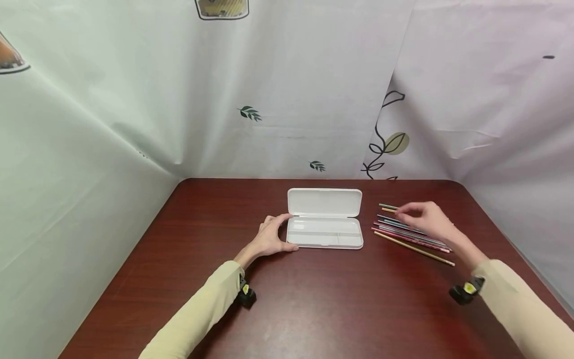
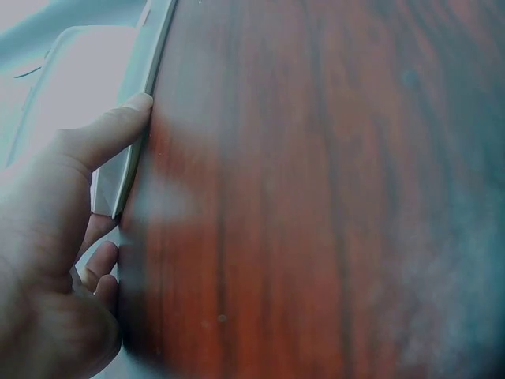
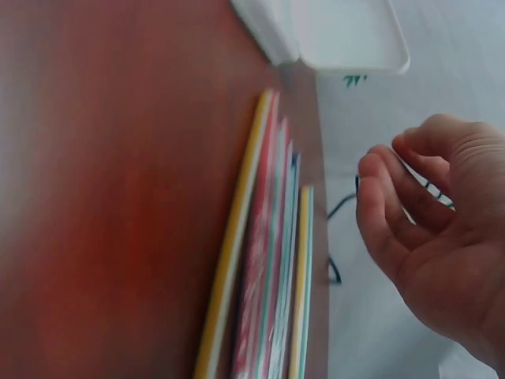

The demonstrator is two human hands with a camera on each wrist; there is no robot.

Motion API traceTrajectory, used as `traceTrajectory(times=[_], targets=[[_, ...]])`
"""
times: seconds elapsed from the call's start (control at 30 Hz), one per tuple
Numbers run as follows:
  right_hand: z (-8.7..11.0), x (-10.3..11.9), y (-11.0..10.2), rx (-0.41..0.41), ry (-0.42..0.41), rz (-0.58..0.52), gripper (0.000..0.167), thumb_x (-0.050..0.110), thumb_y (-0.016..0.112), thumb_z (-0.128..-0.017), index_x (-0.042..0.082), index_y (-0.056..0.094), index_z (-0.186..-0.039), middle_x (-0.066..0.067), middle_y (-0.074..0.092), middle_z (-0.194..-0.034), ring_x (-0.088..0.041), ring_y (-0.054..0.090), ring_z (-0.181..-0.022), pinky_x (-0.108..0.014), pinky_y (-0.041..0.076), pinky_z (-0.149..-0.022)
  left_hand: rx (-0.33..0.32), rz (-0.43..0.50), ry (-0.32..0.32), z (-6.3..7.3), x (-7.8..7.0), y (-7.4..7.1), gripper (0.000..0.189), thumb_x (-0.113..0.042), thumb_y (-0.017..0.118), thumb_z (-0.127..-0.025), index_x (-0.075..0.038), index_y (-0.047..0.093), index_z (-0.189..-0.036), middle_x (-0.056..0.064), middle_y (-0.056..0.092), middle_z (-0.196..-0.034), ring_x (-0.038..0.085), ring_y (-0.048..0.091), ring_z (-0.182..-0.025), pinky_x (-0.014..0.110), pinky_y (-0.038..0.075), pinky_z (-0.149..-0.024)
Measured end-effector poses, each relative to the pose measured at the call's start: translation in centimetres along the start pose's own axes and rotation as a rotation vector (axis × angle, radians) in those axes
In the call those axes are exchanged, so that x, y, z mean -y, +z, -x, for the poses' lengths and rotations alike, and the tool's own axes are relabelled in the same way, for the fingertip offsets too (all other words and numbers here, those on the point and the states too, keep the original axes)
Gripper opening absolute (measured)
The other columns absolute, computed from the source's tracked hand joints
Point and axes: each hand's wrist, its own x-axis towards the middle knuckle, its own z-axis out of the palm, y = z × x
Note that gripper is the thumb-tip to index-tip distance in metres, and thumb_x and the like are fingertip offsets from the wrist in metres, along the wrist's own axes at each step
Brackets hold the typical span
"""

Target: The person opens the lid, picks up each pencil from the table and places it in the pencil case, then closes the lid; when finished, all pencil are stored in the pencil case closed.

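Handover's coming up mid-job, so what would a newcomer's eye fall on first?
Likely the open white case in the middle of the dark red table, the left hand gripping its left end. Next, the slim coloured pencils fanned to its right, with the right hand poised over them.

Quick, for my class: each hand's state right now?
Left hand: holding the white case at one end.
Right hand: open, loosely curled, nothing visibly held.
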Motion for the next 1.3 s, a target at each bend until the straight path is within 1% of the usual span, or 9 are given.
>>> traceTrajectory(times=[0.1, 0.13, 0.2, 0.33, 0.5, 0.7, 0.93, 1.1, 1.3], targets=[[2.5, -0.8, -0.6, -0.026, -0.061, 0.139, 0.010, 0.005, 0.074, -0.087, 0.002, 0.076, -0.097, -0.006, 0.071, -0.090, -0.006, 0.051, -0.063, -0.026, 0.041, -0.056, 0.003, -0.001, 0.003, 0.0, -0.1, -0.1, 0.092, -0.036, 0.093, -0.067, -0.014, 0.050, -0.146, 0.009, 0.058, -0.131, 0.028, 0.044, -0.118, 0.047, 0.033, -0.097], [3.2, -1.1, -0.7, -0.041, -0.080, 0.175, 0.010, 0.004, 0.075, -0.085, 0.004, 0.076, -0.094, -0.003, 0.071, -0.088, -0.004, 0.049, -0.064, -0.026, 0.040, -0.056, 0.005, 0.000, 0.003, 0.0, -0.1, -0.1, 0.092, -0.036, 0.093, -0.067, -0.014, 0.050, -0.146, 0.009, 0.058, -0.132, 0.028, 0.044, -0.118, 0.047, 0.033, -0.097], [4.6, -1.6, -0.8, -0.052, -0.107, 0.219, 0.011, 0.002, 0.078, -0.081, 0.007, 0.076, -0.092, 0.001, 0.069, -0.084, -0.001, 0.048, -0.064, -0.026, 0.040, -0.055, 0.006, 0.002, 0.003, 0.0, -0.1, -0.1, 0.092, -0.035, 0.093, -0.067, -0.014, 0.049, -0.146, 0.009, 0.058, -0.133, 0.028, 0.044, -0.118, 0.047, 0.033, -0.097], [6.6, -2.5, -0.8, -0.072, -0.149, 0.290, 0.019, -0.001, 0.081, -0.074, 0.009, 0.075, -0.089, 0.009, 0.064, -0.080, 0.001, 0.052, -0.068, -0.026, 0.044, -0.056, 0.001, 0.004, 0.004, 0.0, 0.1, 0.0, 0.092, -0.035, 0.093, -0.067, -0.014, 0.050, -0.146, 0.008, 0.058, -0.133, 0.029, 0.044, -0.118, 0.048, 0.033, -0.097], [8.2, -3.5, -0.2, -0.116, -0.185, 0.328, 0.027, -0.005, 0.082, -0.067, 0.010, 0.073, -0.088, 0.009, 0.061, -0.080, -0.001, 0.051, -0.066, -0.027, 0.043, -0.057, -0.011, 0.011, 0.004, 0.0, 0.2, 0.0, 0.092, -0.035, 0.093, -0.067, -0.015, 0.051, -0.145, 0.008, 0.058, -0.133, 0.028, 0.044, -0.117, 0.048, 0.033, -0.097], [9.0, -4.0, 0.4, -0.126, -0.171, 0.362, 0.029, -0.003, 0.085, -0.067, 0.013, 0.072, -0.088, 0.009, 0.053, -0.079, -0.003, 0.046, -0.065, -0.028, 0.038, -0.056, -0.016, 0.016, 0.000, 0.1, 0.2, 0.1, 0.092, -0.036, 0.093, -0.066, -0.015, 0.051, -0.145, 0.008, 0.058, -0.132, 0.028, 0.044, -0.117, 0.048, 0.033, -0.097], [8.9, -4.2, 0.6, -0.117, -0.174, 0.371, 0.028, -0.005, 0.083, -0.069, 0.011, 0.073, -0.089, 0.008, 0.055, -0.082, -0.004, 0.048, -0.066, -0.029, 0.040, -0.056, -0.012, 0.010, -0.005, 0.0, 0.3, 0.1, 0.092, -0.036, 0.093, -0.067, -0.015, 0.050, -0.145, 0.008, 0.057, -0.133, 0.028, 0.044, -0.117, 0.048, 0.032, -0.097], [8.9, -4.3, 0.5, -0.083, -0.160, 0.381, 0.030, -0.008, 0.081, -0.069, 0.010, 0.073, -0.091, 0.008, 0.055, -0.083, -0.003, 0.046, -0.066, -0.029, 0.040, -0.056, -0.012, 0.006, -0.007, 0.0, 0.3, 0.2, 0.092, -0.036, 0.093, -0.067, -0.016, 0.050, -0.146, 0.007, 0.057, -0.133, 0.028, 0.044, -0.118, 0.048, 0.032, -0.097], [9.0, -4.3, 0.3, -0.022, -0.111, 0.362, 0.029, -0.011, 0.076, -0.072, 0.008, 0.072, -0.094, 0.012, 0.049, -0.074, -0.002, 0.042, -0.064, -0.028, 0.036, -0.055, -0.012, 0.006, 0.001, 0.0, 0.3, 0.2, 0.092, -0.036, 0.093, -0.067, -0.015, 0.051, -0.145, 0.007, 0.058, -0.133, 0.028, 0.044, -0.118, 0.048, 0.032, -0.097]])
